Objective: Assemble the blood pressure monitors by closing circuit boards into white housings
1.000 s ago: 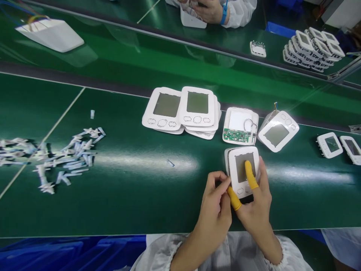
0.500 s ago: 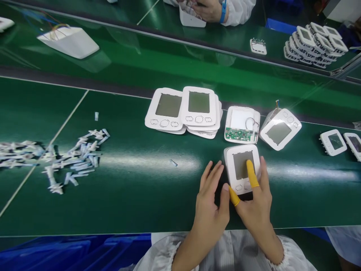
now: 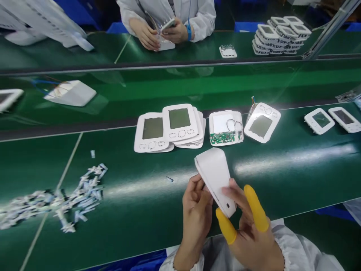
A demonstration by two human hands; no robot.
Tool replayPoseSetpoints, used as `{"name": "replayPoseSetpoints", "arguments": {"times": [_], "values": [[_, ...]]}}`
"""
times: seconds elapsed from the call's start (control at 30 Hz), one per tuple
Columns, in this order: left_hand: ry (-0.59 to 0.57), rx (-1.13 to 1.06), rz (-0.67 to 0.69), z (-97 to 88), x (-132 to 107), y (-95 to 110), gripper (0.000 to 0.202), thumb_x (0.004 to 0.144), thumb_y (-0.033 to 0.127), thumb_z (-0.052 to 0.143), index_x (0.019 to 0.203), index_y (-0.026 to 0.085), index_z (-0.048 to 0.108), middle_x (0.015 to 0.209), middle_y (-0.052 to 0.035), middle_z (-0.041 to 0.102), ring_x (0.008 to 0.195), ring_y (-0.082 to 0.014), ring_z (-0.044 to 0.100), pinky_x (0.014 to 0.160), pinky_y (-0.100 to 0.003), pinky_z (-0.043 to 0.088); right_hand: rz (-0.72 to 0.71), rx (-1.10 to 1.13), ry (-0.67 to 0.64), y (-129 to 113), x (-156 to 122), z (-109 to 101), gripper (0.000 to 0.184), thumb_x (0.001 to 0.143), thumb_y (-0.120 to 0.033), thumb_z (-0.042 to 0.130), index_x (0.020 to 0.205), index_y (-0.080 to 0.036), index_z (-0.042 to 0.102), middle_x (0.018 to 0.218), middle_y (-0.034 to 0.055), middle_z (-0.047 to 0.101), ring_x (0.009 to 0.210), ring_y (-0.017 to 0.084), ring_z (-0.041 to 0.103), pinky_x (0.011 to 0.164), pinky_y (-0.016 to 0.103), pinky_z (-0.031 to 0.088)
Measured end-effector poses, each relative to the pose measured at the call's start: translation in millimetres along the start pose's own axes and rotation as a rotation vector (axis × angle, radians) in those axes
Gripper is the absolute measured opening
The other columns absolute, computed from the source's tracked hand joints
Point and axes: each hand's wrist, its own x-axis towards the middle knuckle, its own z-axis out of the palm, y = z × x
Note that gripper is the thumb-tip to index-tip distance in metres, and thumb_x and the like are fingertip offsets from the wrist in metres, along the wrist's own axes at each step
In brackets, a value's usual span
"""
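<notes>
A white plastic display device (image 3: pixel 216 175) is held up on its edge above the green bench, its smooth side and a small dark port facing me. My left hand (image 3: pixel 196 210) grips its left edge, fingers curled behind it. My right hand (image 3: pixel 248 226) holds the lower right part between the thumb and other fingers; yellow finger cots cover the thumb and index finger, and the index points up, off the casing. The screen is turned out of sight. Just beyond lies an open housing (image 3: pixel 225 128) with a green circuit board and thin wires.
Several white front panels with screens (image 3: pixel 180 120) are stacked at centre. Another device (image 3: pixel 262 124) leans right of the open housing. Small pale plastic pieces (image 3: pixel 81 199) lie heaped at left. Across the divider, a co-worker's hands (image 3: pixel 160 35) hold a part near stacked units (image 3: pixel 279 35).
The device, lying screen up on the bench before, is now lifted and turned onto its edge. My left hand has closed on it. The camera view has tilted up and shifted.
</notes>
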Motion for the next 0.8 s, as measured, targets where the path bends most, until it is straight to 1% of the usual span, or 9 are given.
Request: {"name": "replayPoseSetpoints", "arguments": {"times": [0.07, 0.2, 0.3, 0.37, 0.43, 0.53, 0.67, 0.73, 0.8], "values": [[0.042, -0.027, -0.031, 4.0, -3.0, 2.4, 0.051, 0.071, 0.033, 0.091, 0.114, 0.021, 0.067, 0.113, -0.0122, 0.078, 0.095, -0.0271, 0.077, 0.082, -0.034, 0.062, -0.028, 0.025, 0.004, -5.1, 1.7, 2.2, 0.047, 0.093, -0.013, 0.07, 0.137, -0.027, 0.067, 0.13, 0.0087, 0.076, 0.124, 0.023, 0.072, 0.101, 0.029, 0.063], [0.163, -0.048, -0.013, 15.2, -5.0, 4.5, 0.042, 0.076, 0.037, 0.087, 0.108, 0.023, 0.064, 0.097, -0.005, 0.077, 0.081, -0.0218, 0.075, 0.072, -0.03, 0.059, 0.073, 0.154, 0.025, -6.5, 3.9, 3.1, 0.046, 0.092, -0.015, 0.071, 0.137, -0.027, 0.068, 0.13, 0.011, 0.076, 0.116, 0.027, 0.076, 0.086, 0.029, 0.069], [0.227, -0.038, -0.022, 25.1, -2.4, 2.7, 0.035, 0.078, 0.039, 0.082, 0.102, 0.02, 0.065, 0.083, -0.0018, 0.073, 0.069, -0.0187, 0.071, 0.061, -0.025, 0.054, 0.118, 0.254, 0.037, -6.6, 4.1, 2.2, 0.049, 0.089, -0.014, 0.076, 0.136, -0.027, 0.068, 0.125, 0.0098, 0.078, 0.115, 0.026, 0.077, 0.086, 0.028, 0.068], [0.228, -0.089, -0.068, 30.8, 1.2, 1.4, 0.036, 0.078, 0.044, 0.08, 0.098, 0.018, 0.065, 0.074, -0.0005, 0.068, 0.062, -0.0176, 0.066, 0.056, -0.025, 0.051, 0.119, 0.287, 0.047, -6.9, 3.3, 1.5, 0.05, 0.088, -0.014, 0.078, 0.135, -0.027, 0.068, 0.121, 0.0088, 0.079, 0.11, 0.024, 0.079, 0.086, 0.026, 0.068], [0.201, -0.17, -0.155, 35.5, 5.3, 2.4, 0.04, 0.079, 0.051, 0.078, 0.096, 0.016, 0.067, 0.069, -0.0009, 0.066, 0.057, -0.017, 0.063, 0.053, -0.026, 0.05, 0.135, 0.308, 0.072, -6.2, 1.8, 0.6, 0.048, 0.088, -0.015, 0.077, 0.134, -0.027, 0.068, 0.12, 0.0086, 0.08, 0.108, 0.023, 0.079, 0.084, 0.025, 0.068], [0.192, -0.256, -0.24, 40.9, 9.9, 10.9, 0.046, 0.087, 0.058, 0.069, 0.099, 0.014, 0.07, 0.072, -0.005, 0.071, 0.057, -0.0188, 0.065, 0.054, -0.028, 0.052, 0.184, 0.364, 0.095, -0.9, -1.4, -2.4, 0.047, 0.089, -0.016, 0.076, 0.133, -0.028, 0.068, 0.122, 0.0088, 0.079, 0.111, 0.024, 0.078, 0.085, 0.027, 0.069], [0.198, -0.282, -0.186, 44.5, 12.2, 26.1, 0.056, 0.097, 0.065, 0.054, 0.1, 0.013, 0.074, 0.07, -0.0066, 0.072, 0.059, -0.0214, 0.068, 0.063, -0.033, 0.059, 0.213, 0.467, 0.09, 13.2, -6.7, -8.0, 0.052, 0.088, -0.017, 0.077, 0.137, -0.03, 0.064, 0.127, 0.0089, 0.076, 0.118, 0.027, 0.075, 0.089, 0.034, 0.07], [0.178, -0.281, -0.132, 43.7, 13.2, 30.0, 0.063, 0.096, 0.071, 0.052, 0.093, 0.013, 0.074, 0.067, -0.0059, 0.07, 0.059, -0.0205, 0.067, 0.069, -0.035, 0.061, 0.177, 0.507, 0.078, 20.7, -10.1, -10.1, 0.053, 0.088, -0.019, 0.077, 0.137, -0.032, 0.063, 0.126, 0.0086, 0.075, 0.116, 0.028, 0.076, 0.087, 0.036, 0.07], [0.161, -0.238, -0.027, 41.2, 14.4, 30.8, 0.068, 0.088, 0.079, 0.056, 0.083, 0.014, 0.073, 0.066, -0.0052, 0.069, 0.058, -0.0201, 0.065, 0.068, -0.035, 0.06, 0.136, 0.518, 0.068, 27.4, -14.4, -11.1, 0.056, 0.086, -0.021, 0.08, 0.138, -0.033, 0.063, 0.125, 0.0086, 0.074, 0.114, 0.028, 0.076, 0.085, 0.037, 0.071]]}}
